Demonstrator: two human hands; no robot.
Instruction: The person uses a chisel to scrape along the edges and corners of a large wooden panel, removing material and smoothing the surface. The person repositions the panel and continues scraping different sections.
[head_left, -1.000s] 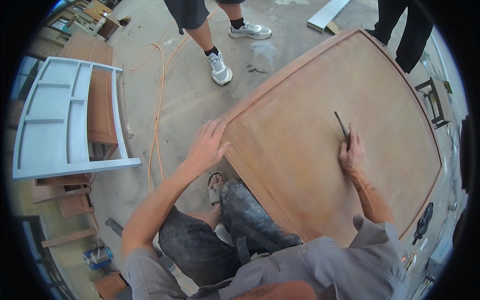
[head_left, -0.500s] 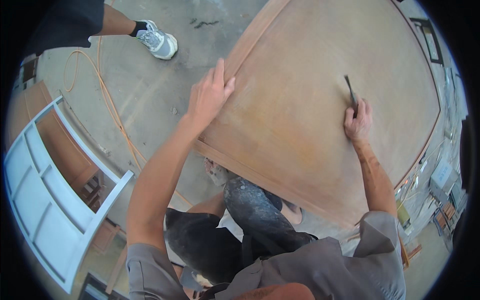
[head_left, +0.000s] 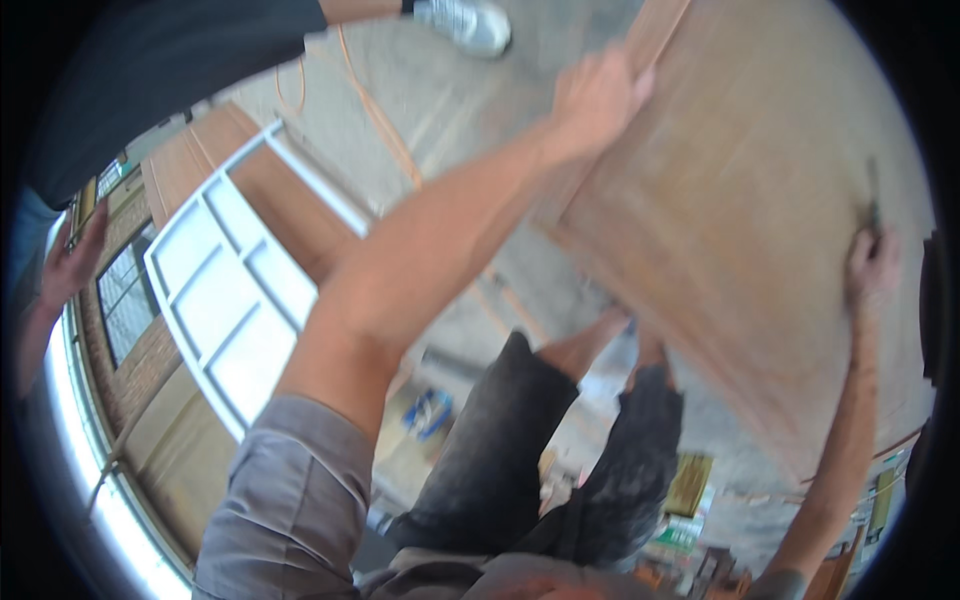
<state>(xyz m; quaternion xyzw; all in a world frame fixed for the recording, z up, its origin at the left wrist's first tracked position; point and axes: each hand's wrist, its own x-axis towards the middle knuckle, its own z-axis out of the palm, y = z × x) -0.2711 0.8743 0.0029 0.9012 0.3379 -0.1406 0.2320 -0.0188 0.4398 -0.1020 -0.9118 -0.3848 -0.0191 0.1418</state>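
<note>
A large brown wooden panel (head_left: 740, 230) with a raised border strip fills the right side, blurred by motion. My left hand (head_left: 598, 100) is closed around its left border, near the top of the view. Far to the right, my right hand (head_left: 874, 268) is closed on a slim dark tool (head_left: 873, 185) that points away from me over the panel's face. Blur hides whether the tool is a narrow scraper or a brush.
At left lies a pale blue-white framed panel (head_left: 235, 290) near brown boards (head_left: 185, 160). An orange cord (head_left: 385, 135) runs across the concrete floor. Another person's shoe (head_left: 470, 25) is at the top, a hand (head_left: 78, 255) at far left. Several small items lie by my legs.
The view has swung left, so the panel and both hands sit farther right in the picture. My left fingers now wrap the border more tightly. My legs look straighter. Another person's hand has come into view.
</note>
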